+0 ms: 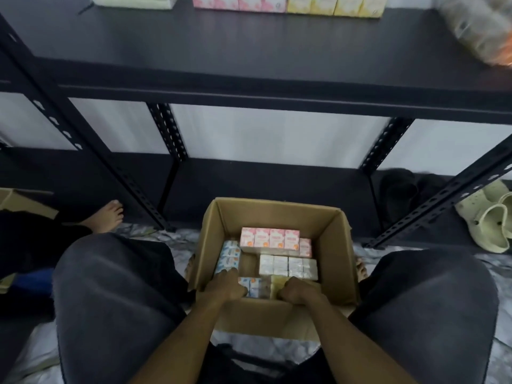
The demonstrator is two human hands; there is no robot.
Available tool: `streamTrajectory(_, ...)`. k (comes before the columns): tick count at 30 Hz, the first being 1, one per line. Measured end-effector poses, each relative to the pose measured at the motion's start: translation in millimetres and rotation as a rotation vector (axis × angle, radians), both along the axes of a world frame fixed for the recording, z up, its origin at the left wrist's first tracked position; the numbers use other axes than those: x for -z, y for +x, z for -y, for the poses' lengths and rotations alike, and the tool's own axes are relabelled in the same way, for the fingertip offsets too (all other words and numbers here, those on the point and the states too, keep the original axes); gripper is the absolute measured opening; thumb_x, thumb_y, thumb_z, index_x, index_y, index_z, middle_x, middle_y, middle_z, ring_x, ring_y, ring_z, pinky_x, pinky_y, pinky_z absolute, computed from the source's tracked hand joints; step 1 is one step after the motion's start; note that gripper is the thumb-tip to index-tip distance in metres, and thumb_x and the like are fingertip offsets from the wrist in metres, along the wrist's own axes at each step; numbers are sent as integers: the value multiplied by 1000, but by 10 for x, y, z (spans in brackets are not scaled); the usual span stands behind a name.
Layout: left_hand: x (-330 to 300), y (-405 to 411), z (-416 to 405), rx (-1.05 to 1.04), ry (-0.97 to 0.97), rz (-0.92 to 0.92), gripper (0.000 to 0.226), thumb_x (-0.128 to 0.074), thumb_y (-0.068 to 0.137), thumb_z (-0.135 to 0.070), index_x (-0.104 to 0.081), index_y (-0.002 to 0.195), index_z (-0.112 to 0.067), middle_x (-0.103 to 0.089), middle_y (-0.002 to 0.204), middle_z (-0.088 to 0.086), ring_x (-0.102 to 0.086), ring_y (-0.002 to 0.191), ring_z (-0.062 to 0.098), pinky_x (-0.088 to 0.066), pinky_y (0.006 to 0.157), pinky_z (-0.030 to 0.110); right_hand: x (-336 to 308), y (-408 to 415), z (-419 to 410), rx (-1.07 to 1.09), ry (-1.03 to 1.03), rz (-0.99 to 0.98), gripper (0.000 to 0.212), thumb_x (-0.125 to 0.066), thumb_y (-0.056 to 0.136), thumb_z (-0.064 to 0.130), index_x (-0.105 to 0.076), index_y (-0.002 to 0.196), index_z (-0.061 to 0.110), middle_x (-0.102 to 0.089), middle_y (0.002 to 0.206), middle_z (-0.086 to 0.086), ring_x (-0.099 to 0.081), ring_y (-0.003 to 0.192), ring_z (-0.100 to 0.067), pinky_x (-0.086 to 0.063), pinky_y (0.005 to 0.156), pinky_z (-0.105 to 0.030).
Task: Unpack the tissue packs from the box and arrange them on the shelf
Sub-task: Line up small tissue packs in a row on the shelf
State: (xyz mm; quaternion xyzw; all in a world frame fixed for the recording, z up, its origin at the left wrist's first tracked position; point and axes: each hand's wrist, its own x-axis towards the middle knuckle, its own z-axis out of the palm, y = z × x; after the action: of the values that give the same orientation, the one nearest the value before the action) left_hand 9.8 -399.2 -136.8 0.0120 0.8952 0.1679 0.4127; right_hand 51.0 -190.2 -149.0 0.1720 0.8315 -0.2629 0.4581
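Note:
An open cardboard box (332, 234) stands on the floor between my knees. Inside lie a pink tissue pack (268, 238), a white pack (288, 267), a blue pack (228, 256) along the left wall, and another blue pack (255, 286) and a yellow pack (277, 282) by the near wall. My left hand (225, 285) reaches in with fingers curled at the near blue pack. My right hand (297, 292) is curled round the yellow pack. The dark shelf (249, 51) above carries pink packs (238, 1) and yellow packs (335, 5) at its back.
A pale pack (133, 1) and a plastic bag (476, 29) also lie on the shelf. Slotted black uprights (169, 134) stand behind the box. Pale clogs (484, 225) and black slippers (399, 189) sit at the right, another person's bare foot (110, 214) at the left.

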Motion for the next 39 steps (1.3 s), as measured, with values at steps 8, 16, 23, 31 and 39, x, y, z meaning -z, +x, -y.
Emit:
streamTrajectory(8,340,-114,-62,-100,-132,63,97,-70,87,-47,-14,159,-15,-30,157,11,-46,132,31,-48,103,40,292,-103,6,73,-1,73,44,-63,92,35,-58,126,8,-62,121,-10,-60,108,-26,-46,80,-32)
streamTrajectory(16,591,-254,-101,136,-196,-21,94,-68,92,-41,-9,160,-16,0,167,15,-7,153,36,-19,122,46,589,-184,32,95,101,54,77,-61,91,32,-23,154,9,-35,155,-16,-39,139,-37,-40,110,-46)
streamTrajectory(23,886,-353,-318,315,-39,-157,67,-66,90,-24,-37,151,-20,-30,160,6,-23,149,28,-20,122,45,820,-272,61,78,65,-13,78,-71,88,33,-28,152,19,-28,157,-12,-30,142,-37,-38,109,-50)
streamTrajectory(31,1246,-474,-498,519,-97,-160,44,-64,90,-25,-55,132,-17,-56,138,7,-49,129,29,-29,114,46,961,-386,16,68,50,-75,67,-79,77,36,-43,130,18,-50,139,-10,-40,135,-33,-43,104,-47)
streamTrajectory(39,1556,-663,-744,153,25,-107,27,-52,99,-15,-60,124,-10,-67,121,12,-64,106,26,-52,92,37,1041,-388,-61,151,-4,-115,50,-75,78,47,-50,115,23,-63,118,-6,-57,114,-29,-49,94,-45)
